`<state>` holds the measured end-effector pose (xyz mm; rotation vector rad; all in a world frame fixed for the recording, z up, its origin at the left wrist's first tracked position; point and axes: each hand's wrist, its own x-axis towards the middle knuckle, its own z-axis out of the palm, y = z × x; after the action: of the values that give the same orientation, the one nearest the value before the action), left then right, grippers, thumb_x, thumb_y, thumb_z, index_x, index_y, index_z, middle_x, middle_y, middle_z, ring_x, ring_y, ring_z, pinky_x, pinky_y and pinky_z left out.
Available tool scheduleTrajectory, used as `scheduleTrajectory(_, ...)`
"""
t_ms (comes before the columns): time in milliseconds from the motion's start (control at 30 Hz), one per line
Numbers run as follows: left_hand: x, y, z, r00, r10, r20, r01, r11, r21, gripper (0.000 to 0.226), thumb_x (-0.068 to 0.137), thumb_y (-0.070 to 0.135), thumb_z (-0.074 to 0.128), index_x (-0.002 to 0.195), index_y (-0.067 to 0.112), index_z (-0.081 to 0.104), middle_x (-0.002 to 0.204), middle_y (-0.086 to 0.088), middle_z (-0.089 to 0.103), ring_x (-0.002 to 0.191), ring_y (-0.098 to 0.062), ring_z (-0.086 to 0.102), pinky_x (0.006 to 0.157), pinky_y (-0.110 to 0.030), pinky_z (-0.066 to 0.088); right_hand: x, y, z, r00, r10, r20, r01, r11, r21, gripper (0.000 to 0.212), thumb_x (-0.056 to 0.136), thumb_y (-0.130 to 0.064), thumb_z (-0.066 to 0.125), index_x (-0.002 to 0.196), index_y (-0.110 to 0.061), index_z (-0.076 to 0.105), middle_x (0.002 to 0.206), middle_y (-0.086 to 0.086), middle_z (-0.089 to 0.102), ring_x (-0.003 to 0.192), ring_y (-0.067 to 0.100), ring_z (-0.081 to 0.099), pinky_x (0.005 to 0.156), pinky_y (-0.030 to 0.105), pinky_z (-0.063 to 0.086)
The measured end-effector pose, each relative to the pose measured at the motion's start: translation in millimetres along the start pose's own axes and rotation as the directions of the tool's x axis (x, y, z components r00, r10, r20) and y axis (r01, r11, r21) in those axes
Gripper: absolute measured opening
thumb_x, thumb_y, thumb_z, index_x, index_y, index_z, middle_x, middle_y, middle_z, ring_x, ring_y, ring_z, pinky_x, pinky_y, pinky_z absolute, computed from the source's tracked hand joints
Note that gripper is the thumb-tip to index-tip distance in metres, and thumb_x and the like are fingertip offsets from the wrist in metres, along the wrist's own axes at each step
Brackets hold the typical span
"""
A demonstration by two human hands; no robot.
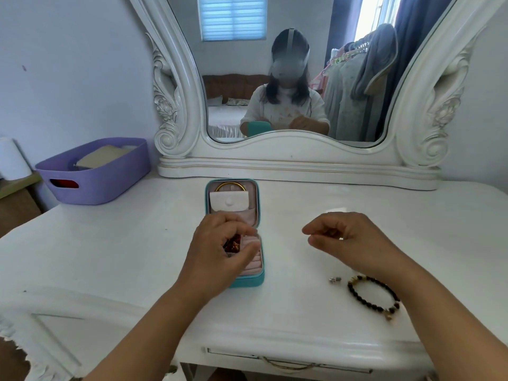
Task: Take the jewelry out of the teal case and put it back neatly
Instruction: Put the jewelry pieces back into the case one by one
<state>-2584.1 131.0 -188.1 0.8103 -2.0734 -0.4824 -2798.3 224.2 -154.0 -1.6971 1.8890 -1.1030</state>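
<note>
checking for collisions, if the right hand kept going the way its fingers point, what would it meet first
The right hand points left toward the teal case; bare tabletop lies between, so probably the case's right wall, though height is unclear.

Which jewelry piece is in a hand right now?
The red beaded piece, pinched by the left hand over the teal case. The dark bead bracelet and two small silver pieces lie on the table.

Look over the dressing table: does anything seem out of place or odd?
Nothing looks damaged or spilled. The dark beaded bracelet and two small silver pieces lie loose on the table, outside the open teal case.
</note>
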Motion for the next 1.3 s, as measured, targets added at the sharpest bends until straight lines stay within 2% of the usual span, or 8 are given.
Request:
scheduleTrajectory(167, 3, 50, 46, 0.957, 0.152, 0.249, -0.146, 0.988, -0.04, 0.026, 0.076, 0.049, 0.057, 0.091, 0.031, 0.069, 0.087, 0.014, 0.061, 0.08, -0.001, 0.053, 0.072, -0.016, 0.042, -28, 25, -37, 0.986, 0.165, -0.03, -0.167, 0.984, -0.067, 0.007, 0.077, -0.016, 0.07, 0.075, -0.023, 0.071, 0.075, -0.006, 0.071, 0.07, 0.006, 0.066, 0.063, 0.015, 0.05)
scheduleTrajectory(300, 4, 80, 87, 0.887, 0.052, 0.459, -0.095, 0.993, 0.071, 0.028, 0.083, 0.048, 0.057, 0.104, 0.03, 0.064, 0.097, 0.014, 0.054, 0.085, -0.005, 0.051, 0.073, -0.022, 0.038, -48, 46, -50, 0.964, 0.261, -0.048, -0.265, 0.946, -0.188, 0.002, 0.075, -0.024, 0.071, 0.075, -0.024, 0.069, 0.076, -0.007, 0.068, 0.072, 0.008, 0.064, 0.065, 0.021, 0.049)
scheduleTrajectory(567, 11, 84, 110, 0.816, -0.169, 0.553, 0.081, 0.98, 0.18, 0.028, 0.079, 0.029, 0.057, 0.107, 0.026, 0.056, 0.099, 0.007, 0.045, 0.083, -0.01, 0.051, 0.079, -0.025, 0.045, -58, 68, -44, 0.972, 0.233, 0.003, -0.22, 0.921, -0.322, 0.028, 0.077, -0.026, 0.063, 0.104, -0.031, 0.056, 0.094, -0.012, 0.05, 0.073, -0.001, 0.046, 0.067, 0.019, 0.04)
scheduleTrajectory(700, 18, 83, 108, 0.808, -0.148, 0.571, 0.068, 0.985, 0.16, 0.026, 0.081, 0.014, 0.055, 0.104, 0.021, 0.065, 0.093, 0.006, 0.053, 0.083, -0.009, 0.052, 0.076, -0.019, 0.043, -44, 71, -33, 0.993, 0.08, 0.085, -0.057, 0.966, -0.251, 0.047, 0.08, -0.018, 0.058, 0.124, -0.034, 0.052, 0.109, -0.018, 0.044, 0.093, -0.001, 0.046, 0.085, 0.017, 0.038)
scheduleTrajectory(767, 22, 85, 106, 0.793, -0.151, 0.59, 0.073, 0.985, 0.154, 0.022, 0.08, 0.011, 0.056, 0.096, 0.019, 0.07, 0.088, 0.004, 0.062, 0.08, -0.008, 0.056, 0.073, -0.018, 0.045, -37, 71, -28, 0.99, 0.025, 0.14, 0.016, 0.959, -0.283, 0.036, 0.081, -0.013, 0.055, 0.114, -0.027, 0.061, 0.106, -0.016, 0.046, 0.102, 0.004, 0.044, 0.087, 0.018, 0.038)
scheduleTrajectory(900, 29, 89, 109, 0.77, -0.148, 0.621, 0.051, 0.984, 0.171, 0.025, 0.077, 0.005, 0.053, 0.088, 0.017, 0.071, 0.082, 0.009, 0.066, 0.074, -0.006, 0.056, 0.072, -0.02, 0.049, -33, 73, -28, 0.993, -0.004, 0.115, 0.044, 0.937, -0.347, 0.021, 0.08, -0.007, 0.048, 0.089, -0.016, 0.065, 0.093, -0.007, 0.051, 0.078, 0.008, 0.047, 0.071, 0.025, 0.042)
scheduleTrajectory(1033, 38, 95, 118, 0.752, -0.16, 0.639, 0.053, 0.982, 0.184, 0.02, 0.073, 0.006, 0.055, 0.084, 0.016, 0.069, 0.069, 0.014, 0.055, 0.071, -0.01, 0.057, 0.069, -0.026, 0.052, -37, 83, -40, 0.998, 0.035, 0.05, -0.011, 0.909, -0.418, 0.016, 0.08, -0.011, 0.048, 0.088, -0.016, 0.061, 0.095, -0.003, 0.053, 0.079, 0.013, 0.049, 0.073, 0.033, 0.046)
scheduleTrajectory(1300, 58, 139, 169, 0.689, -0.047, 0.723, -0.051, 0.992, 0.113, 0.019, 0.075, 0.005, 0.055, 0.088, 0.01, 0.067, 0.076, 0.005, 0.057, 0.074, -0.013, 0.054, 0.073, -0.03, 0.053, -60, 119, -78, 0.984, 0.122, -0.127, -0.164, 0.895, -0.414, 0.013, 0.079, -0.011, 0.048, 0.083, -0.018, 0.058, 0.089, -0.007, 0.049, 0.072, 0.003, 0.042, 0.067, 0.025, 0.041)
